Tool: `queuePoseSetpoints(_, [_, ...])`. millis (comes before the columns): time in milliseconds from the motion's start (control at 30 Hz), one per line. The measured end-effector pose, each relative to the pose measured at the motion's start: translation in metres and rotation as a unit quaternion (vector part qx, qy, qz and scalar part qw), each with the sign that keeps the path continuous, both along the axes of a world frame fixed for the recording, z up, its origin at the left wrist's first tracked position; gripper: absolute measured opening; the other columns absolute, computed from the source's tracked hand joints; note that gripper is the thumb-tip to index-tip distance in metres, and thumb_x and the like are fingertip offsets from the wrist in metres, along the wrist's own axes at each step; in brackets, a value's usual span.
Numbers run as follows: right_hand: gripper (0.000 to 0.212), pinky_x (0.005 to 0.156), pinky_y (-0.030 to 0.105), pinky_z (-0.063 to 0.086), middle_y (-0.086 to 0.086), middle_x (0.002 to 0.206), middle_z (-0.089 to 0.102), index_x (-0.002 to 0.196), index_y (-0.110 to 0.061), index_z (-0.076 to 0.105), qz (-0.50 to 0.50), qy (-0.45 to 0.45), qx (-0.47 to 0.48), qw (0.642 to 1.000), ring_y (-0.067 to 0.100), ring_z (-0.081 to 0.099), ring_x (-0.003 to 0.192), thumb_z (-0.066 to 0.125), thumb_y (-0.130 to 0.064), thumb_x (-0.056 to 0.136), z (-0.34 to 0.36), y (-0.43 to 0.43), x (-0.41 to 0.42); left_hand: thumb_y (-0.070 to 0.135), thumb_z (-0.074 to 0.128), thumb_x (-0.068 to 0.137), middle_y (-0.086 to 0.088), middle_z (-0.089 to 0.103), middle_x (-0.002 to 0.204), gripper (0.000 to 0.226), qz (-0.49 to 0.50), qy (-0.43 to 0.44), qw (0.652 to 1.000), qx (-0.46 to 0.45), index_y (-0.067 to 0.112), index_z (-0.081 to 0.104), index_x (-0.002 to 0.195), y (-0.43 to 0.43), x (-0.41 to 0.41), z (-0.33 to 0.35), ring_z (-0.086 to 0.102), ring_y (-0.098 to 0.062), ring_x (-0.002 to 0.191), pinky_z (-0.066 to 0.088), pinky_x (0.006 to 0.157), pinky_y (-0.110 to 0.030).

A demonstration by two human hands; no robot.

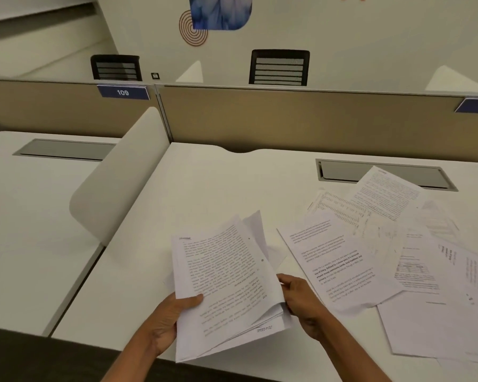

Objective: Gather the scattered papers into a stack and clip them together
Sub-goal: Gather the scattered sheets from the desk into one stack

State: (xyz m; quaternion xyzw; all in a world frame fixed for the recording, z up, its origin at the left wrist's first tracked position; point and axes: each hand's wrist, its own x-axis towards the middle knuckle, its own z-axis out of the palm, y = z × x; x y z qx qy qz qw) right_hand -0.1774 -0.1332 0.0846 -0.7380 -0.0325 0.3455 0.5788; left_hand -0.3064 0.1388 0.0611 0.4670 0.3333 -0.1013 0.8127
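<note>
A loose bundle of printed sheets (226, 282) is raised a little above the white desk (204, 188), its edges uneven. My left hand (169, 318) grips the bundle's lower left side, thumb on the top page. My right hand (301, 299) holds the bundle's right edge with curled fingers. Several more printed papers (375, 244) lie scattered and overlapping on the desk to the right. No clip is in view.
A rounded white divider (122, 175) stands at the desk's left side. A tan partition (301, 119) closes the back. A grey cable hatch (384, 175) sits at the back right, partly under one sheet. Two black chairs (279, 67) stand beyond.
</note>
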Motion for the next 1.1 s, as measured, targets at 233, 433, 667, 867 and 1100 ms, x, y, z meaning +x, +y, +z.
queuePoseSetpoints(233, [0.017,0.075,0.03,0.064,0.004,0.102,0.082,0.11,-0.02,0.075,-0.012,0.07,0.02,0.997,0.021,0.078,0.091,0.067,-0.022,0.096,-0.004,0.04,0.001,-0.006,0.079,0.076,-0.023,0.07,0.131,0.065,0.06,-0.015,0.998,0.006,0.01,0.063,0.136,0.047,-0.018,-0.009,0.06,-0.047,0.125,0.045,0.108,-0.063])
queuePoseSetpoints(433, [0.041,0.096,0.044,0.053,0.013,0.126,0.061,0.134,-0.012,0.055,-0.336,0.106,-0.051,0.935,0.026,0.057,0.101,0.067,-0.017,0.095,-0.029,0.057,0.014,-0.004,0.073,0.083,-0.028,0.066,0.131,0.056,0.085,0.005,0.992,0.092,0.01,0.059,0.135,0.077,-0.016,-0.016,0.06,-0.05,0.119,0.047,0.104,-0.064])
queuePoseSetpoints(667, [0.055,0.108,0.06,0.045,0.011,0.138,0.053,0.141,-0.006,0.048,-0.388,0.243,0.028,0.889,0.033,0.053,0.127,0.073,-0.013,0.092,-0.032,0.076,0.03,-0.007,0.061,0.094,-0.028,0.064,0.134,0.049,0.088,0.064,0.987,0.121,0.0,0.054,0.142,0.076,-0.006,-0.032,0.06,-0.047,0.119,0.044,0.108,-0.063])
queuePoseSetpoints(867, [0.053,0.1,0.056,0.055,0.017,0.129,0.059,0.136,-0.003,0.053,-0.397,0.209,0.005,0.894,0.03,0.056,0.1,0.075,-0.011,0.089,-0.04,0.092,0.032,-0.006,0.06,0.096,-0.029,0.065,0.132,0.047,0.071,0.087,0.985,0.132,0.0,0.054,0.141,0.079,-0.002,-0.032,0.062,-0.048,0.116,0.048,0.102,-0.061])
queuePoseSetpoints(1100, [0.011,0.067,0.038,0.065,0.013,0.083,0.061,0.096,-0.003,0.064,-0.309,0.179,-0.035,0.933,0.024,0.059,0.071,0.073,-0.008,0.091,-0.047,0.095,0.028,-0.007,0.061,0.095,-0.026,0.067,0.128,0.045,0.067,0.087,0.987,0.115,0.0,0.055,0.139,0.08,-0.002,-0.031,0.065,-0.046,0.11,0.051,0.097,-0.057])
